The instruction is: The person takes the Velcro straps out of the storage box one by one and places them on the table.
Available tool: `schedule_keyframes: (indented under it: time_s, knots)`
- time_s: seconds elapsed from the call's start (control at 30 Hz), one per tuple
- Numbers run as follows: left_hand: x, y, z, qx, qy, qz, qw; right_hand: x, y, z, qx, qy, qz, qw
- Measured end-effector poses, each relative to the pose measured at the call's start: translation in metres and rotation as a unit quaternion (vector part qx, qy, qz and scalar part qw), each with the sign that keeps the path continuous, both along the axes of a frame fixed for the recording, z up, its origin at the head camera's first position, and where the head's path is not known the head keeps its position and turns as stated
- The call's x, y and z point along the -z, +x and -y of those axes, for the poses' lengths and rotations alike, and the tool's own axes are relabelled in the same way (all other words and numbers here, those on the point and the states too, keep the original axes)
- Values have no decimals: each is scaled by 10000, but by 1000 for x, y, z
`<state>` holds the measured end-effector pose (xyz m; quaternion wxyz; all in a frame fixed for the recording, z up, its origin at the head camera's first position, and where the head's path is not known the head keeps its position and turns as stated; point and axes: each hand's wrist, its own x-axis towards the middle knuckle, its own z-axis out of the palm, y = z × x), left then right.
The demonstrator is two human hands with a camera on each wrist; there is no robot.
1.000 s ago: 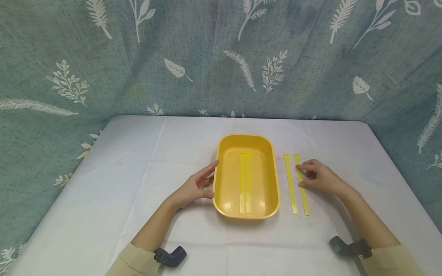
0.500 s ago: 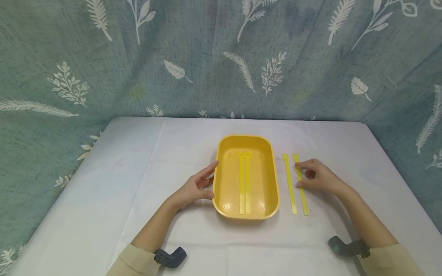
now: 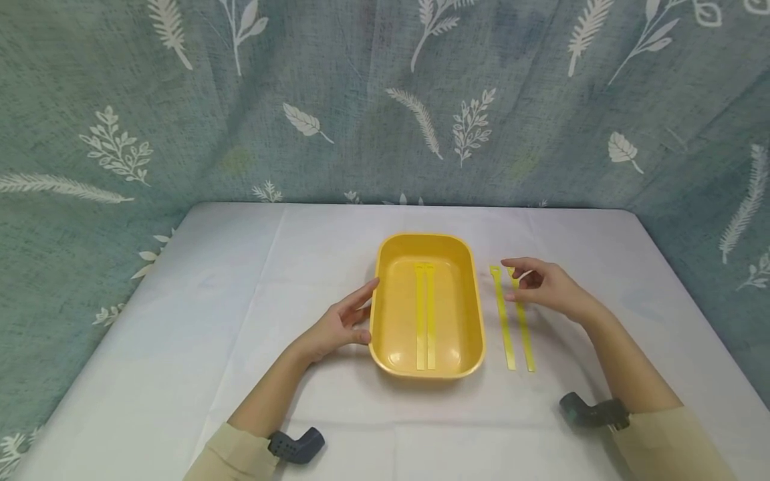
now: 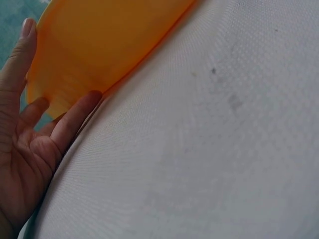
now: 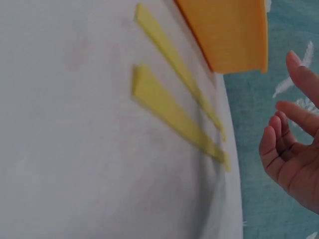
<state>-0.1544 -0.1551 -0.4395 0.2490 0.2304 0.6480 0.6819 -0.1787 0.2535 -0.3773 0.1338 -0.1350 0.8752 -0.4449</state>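
Head view: fingers of right hand parted from thumb, nothing between them, raised over the upper ends of two loose yellow strips: inner strip, outer strip. Right wrist view has both strips flat, apart, clear of the hand. Left hand: fingers and thumb spread, tips touching the outer left wall of yellow tray, no wrap. Tray holds two more strips, lengthwise, side by side. White-covered worktop beneath; leaf-patterned cloth behind.
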Motion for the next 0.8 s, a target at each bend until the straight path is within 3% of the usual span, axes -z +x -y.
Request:
schedule_keyframes:
  time_s: [0.33,0.8]
  knots:
    - [-1,-1,0,-14,-108,-59,9999,-26,-11,19,-283,-540,29,9981]
    - [-2,0,-1,-60,-102,2,9999,-62,-26,46,-749,-402,131,9963]
